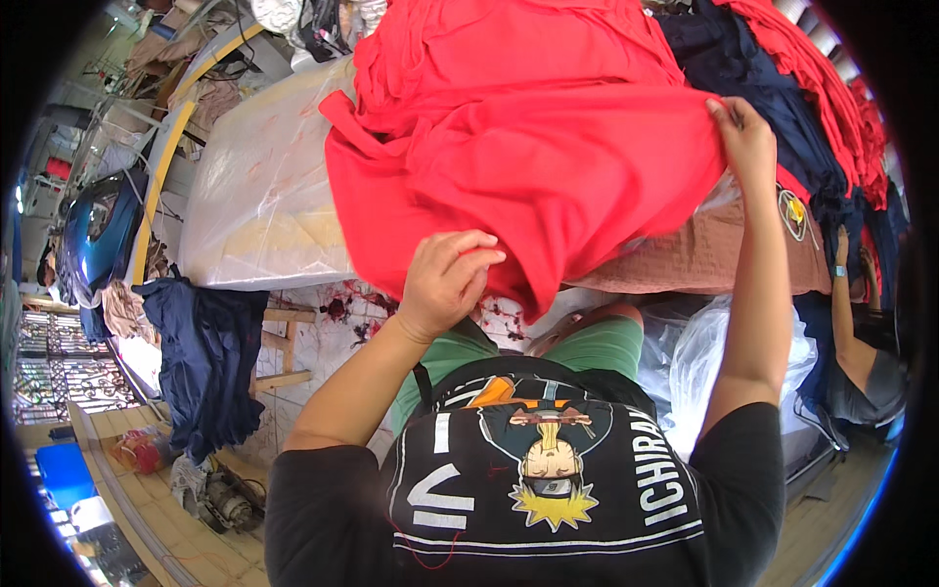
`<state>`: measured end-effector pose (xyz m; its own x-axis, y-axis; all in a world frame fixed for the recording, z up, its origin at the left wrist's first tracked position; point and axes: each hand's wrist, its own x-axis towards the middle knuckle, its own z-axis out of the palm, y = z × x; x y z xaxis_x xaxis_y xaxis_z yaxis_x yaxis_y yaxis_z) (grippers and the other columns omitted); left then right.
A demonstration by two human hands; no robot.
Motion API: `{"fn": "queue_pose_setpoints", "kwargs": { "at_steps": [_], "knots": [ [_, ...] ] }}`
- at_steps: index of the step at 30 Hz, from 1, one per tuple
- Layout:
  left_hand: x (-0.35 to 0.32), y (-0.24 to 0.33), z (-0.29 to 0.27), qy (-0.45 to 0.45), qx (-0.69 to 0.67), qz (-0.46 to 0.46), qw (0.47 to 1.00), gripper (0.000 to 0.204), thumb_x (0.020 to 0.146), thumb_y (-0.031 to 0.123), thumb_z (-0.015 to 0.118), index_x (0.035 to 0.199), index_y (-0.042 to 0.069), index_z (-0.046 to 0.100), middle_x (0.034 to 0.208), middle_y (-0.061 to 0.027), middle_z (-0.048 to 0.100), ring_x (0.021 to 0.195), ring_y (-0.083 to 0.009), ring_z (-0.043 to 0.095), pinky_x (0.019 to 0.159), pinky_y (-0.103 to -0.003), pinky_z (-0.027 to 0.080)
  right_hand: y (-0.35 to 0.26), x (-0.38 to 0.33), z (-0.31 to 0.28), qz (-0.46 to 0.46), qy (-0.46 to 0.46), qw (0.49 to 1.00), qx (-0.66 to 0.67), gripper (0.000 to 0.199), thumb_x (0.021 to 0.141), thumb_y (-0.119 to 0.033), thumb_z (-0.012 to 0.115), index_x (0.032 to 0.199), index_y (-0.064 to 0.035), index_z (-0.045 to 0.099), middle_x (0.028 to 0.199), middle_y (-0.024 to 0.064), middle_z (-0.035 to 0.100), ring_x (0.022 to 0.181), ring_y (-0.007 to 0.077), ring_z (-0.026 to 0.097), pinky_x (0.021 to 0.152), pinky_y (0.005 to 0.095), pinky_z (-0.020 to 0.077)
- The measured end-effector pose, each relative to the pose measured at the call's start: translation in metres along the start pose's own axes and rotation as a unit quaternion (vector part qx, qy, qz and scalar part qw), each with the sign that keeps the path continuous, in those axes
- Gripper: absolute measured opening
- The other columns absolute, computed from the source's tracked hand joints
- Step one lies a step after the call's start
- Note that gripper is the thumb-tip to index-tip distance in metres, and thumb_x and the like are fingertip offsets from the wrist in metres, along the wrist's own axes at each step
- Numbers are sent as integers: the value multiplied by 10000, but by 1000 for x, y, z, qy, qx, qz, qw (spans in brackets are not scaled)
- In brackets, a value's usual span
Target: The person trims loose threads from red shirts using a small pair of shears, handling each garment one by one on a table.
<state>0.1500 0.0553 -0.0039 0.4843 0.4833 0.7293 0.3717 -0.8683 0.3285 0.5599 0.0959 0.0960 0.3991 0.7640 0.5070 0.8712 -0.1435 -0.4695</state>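
Dark navy garments (743, 73) piled beside large red cloth (548, 166) on plastic-wrapped padded surface (259, 186), right hand (751, 142) with fingers pinching its edge, left hand (445, 284) with fingers curled, grip I cannot tell, dark-red scraps (338, 309) on white floor (308, 301).

plastic-covered table (245, 201) as landmark. brown cloth (719, 245) on its right part; small yellow thing (797, 212) with pale cord near its right edge. dark blue cloth (719, 64) at its far right. second dark blue garment (205, 362) hangs by its near left corner, next to wooden frame (284, 344). yellow strip (168, 161) runs along its left side, shiny teal machine (101, 223) left of that. dark red scraps (337, 308) on floor below its near edge, clear plastic bags (706, 357) below near right. co-worker (866, 377) beyond its right end.
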Motion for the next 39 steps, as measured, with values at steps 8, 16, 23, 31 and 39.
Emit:
{"fn": "queue_pose_setpoints", "kwargs": {
  "at_steps": [8,16,23,31,39],
  "knots": [
    [-21,14,-26,-12,5,-75,997,212,782,2,629,975,84,659,1024,-84,635,932,-272,609,820,-364,476,8,-7,-48,-152,-195,945,-213,266,824,-245,678,1014,-58,674,930,175,690,904,360,649,775,428,508],
    [20,-44,-15,-10,108,-101,989,364,771,-31,585,1097,122,636,1169,-98,574,1130,-291,513,942,-408,420,-71,-117,9,-113,-339,931,78,409,750,-210,781,1092,-23,656,1014,128,683,906,219,648,807,338,502],
    [62,-94,22,-53,213,-70,973,236,739,96,702,959,176,673,1190,-18,575,1226,-291,454,973,-453,375,-60,-124,28,-154,-291,944,26,252,776,-47,682,1026,-44,652,971,146,673,869,322,661,764,381,523],
    [21,-34,28,-165,113,-61,978,153,755,126,738,901,110,696,1120,-26,641,1157,-255,545,980,-398,375,-22,-122,-8,-120,-215,966,-84,260,766,17,595,1005,-57,668,949,131,643,866,355,630,743,404,498],
    [25,-6,25,-150,-165,-226,948,189,760,90,755,929,30,696,1066,-79,662,1034,-230,605,892,-344,474,-77,-139,39,-182,-348,889,235,229,734,3,640,959,-26,667,947,150,647,828,330,637,744,394,510]
  ]
}}
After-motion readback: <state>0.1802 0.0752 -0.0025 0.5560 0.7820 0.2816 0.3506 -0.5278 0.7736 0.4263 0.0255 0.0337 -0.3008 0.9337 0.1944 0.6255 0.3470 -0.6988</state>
